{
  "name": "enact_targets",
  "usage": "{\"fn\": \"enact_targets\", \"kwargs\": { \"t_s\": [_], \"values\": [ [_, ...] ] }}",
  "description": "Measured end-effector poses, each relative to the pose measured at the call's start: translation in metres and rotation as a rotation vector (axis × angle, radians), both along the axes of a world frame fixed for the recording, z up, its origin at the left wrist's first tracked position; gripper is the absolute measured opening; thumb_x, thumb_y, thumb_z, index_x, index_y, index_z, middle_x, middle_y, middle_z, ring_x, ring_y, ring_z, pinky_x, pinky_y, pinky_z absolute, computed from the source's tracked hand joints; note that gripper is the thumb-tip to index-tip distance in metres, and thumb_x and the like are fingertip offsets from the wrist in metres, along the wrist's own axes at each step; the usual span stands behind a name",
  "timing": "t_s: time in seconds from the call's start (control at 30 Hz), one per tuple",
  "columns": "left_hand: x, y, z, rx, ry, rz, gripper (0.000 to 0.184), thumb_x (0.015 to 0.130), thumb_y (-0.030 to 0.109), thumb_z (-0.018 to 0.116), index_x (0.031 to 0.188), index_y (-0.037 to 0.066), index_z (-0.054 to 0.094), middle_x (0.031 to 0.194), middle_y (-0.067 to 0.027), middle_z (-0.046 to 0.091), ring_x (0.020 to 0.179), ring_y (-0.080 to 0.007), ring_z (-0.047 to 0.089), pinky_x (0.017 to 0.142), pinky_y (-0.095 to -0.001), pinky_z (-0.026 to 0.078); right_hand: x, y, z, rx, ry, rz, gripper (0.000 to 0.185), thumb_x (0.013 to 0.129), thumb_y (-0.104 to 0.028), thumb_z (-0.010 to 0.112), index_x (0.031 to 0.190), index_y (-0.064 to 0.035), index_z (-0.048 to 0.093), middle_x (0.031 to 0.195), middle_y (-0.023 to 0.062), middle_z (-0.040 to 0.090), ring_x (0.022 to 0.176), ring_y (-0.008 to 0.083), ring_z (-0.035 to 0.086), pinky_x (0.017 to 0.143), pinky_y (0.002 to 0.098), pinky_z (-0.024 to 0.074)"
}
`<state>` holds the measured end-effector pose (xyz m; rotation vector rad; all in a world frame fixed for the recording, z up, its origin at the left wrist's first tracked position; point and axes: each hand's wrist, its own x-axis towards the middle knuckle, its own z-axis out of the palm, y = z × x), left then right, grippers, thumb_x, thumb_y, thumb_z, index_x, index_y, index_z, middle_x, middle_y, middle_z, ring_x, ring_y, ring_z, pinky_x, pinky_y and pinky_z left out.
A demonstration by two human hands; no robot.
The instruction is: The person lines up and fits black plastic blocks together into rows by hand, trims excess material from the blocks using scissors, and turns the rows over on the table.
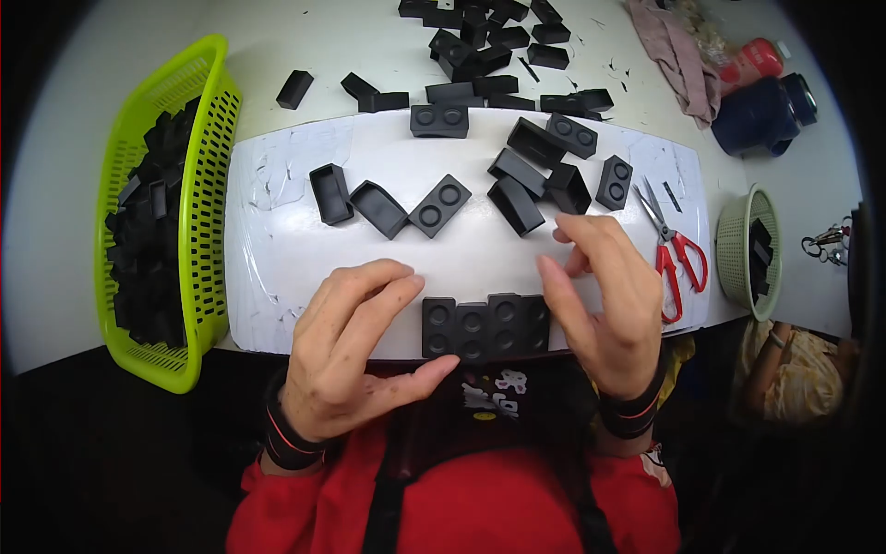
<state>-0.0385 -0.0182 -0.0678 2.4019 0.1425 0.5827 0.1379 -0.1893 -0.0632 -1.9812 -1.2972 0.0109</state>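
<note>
Several black rectangular pieces (472,321), each with two round rings on its face, stand side by side in a row at the near edge of the white board (295,268). To the left of this row is my left hand (346,342), fingers apart and thumb tip by the row's lower left corner. My right hand (604,305) hovers at the row's right end, thumb apart from the curved fingers, nothing visible between them. Just beyond its fingertips lies a cluster of loose black pieces (517,205), some showing hollow undersides. More loose pieces (379,209) lie farther left.
A green basket (212,185) full of black pieces stands at left. Red-handled scissors (666,242) lie at the board's right side, near a small pale basket (729,245). Beyond the board are more black pieces (454,55), a cloth (678,60) and a dark blue bottle (757,115).
</note>
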Motion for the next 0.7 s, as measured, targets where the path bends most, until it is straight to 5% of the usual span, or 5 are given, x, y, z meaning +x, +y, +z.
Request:
{"fn": "enact_targets", "kwargs": {
  "t_s": [0.13, 0.27, 0.4, 0.43, 0.7],
  "values": [
    [0.018, 0.006, -0.008, 0.046, -0.084, 0.064, 0.058, 0.069, 0.002, 0.084, 0.121, -0.007, 0.061, 0.117, -0.0229, 0.063, 0.102, -0.0343, 0.065, 0.087, -0.0377, 0.054, -0.002, 0.031, -0.014, -0.053, -0.313, -0.090, 0.027, 0.078, 0.004, 0.073, 0.102, 0.0056, 0.061, 0.085, 0.0133, 0.060, 0.065, 0.0222, 0.058, 0.059, 0.0304, 0.0465],
    [0.035, 0.010, -0.004, 0.171, -0.027, 0.147, 0.051, 0.074, -0.002, 0.078, 0.122, -0.006, 0.060, 0.117, -0.0202, 0.063, 0.102, -0.0333, 0.066, 0.085, -0.0365, 0.054, 0.002, 0.021, -0.010, 0.041, 0.240, -0.045, 0.020, 0.080, 0.009, 0.067, 0.098, 0.0039, 0.059, 0.089, 0.0071, 0.062, 0.071, 0.0112, 0.057, 0.066, 0.0258, 0.0464],
    [0.050, 0.011, -0.006, 0.370, 0.047, 0.113, 0.037, 0.074, -0.004, 0.076, 0.109, -0.007, 0.064, 0.107, -0.0176, 0.065, 0.089, -0.0299, 0.064, 0.074, -0.0361, 0.053, 0.004, -0.007, -0.007, 0.224, 0.370, -0.055, 0.028, 0.079, 0.014, 0.064, 0.104, 0.0041, 0.055, 0.110, 0.0156, 0.060, 0.100, 0.0179, 0.060, 0.093, 0.0312, 0.0473],
    [0.052, 0.012, -0.006, 0.368, -0.024, 0.106, 0.031, 0.073, -0.005, 0.076, 0.102, -0.007, 0.065, 0.102, -0.0172, 0.066, 0.082, -0.0292, 0.063, 0.070, -0.0358, 0.051, 0.005, -0.013, -0.008, 0.268, 0.248, -0.104, 0.031, 0.073, 0.011, 0.071, 0.099, 0.0041, 0.056, 0.106, 0.0160, 0.064, 0.087, 0.0183, 0.061, 0.080, 0.0288, 0.0495],
    [-0.008, 0.007, 0.011, 0.241, -0.073, 0.220, 0.038, 0.064, -0.003, 0.083, 0.097, -0.007, 0.067, 0.089, -0.0171, 0.065, 0.072, -0.0294, 0.061, 0.059, -0.0344, 0.048, -0.013, -0.064, -0.017, 0.080, 0.026, -0.186, 0.039, 0.069, 0.012, 0.070, 0.103, 0.0026, 0.054, 0.116, 0.0204, 0.054, 0.095, 0.0241, 0.058, 0.088, 0.0356, 0.0475]
  ]
}}
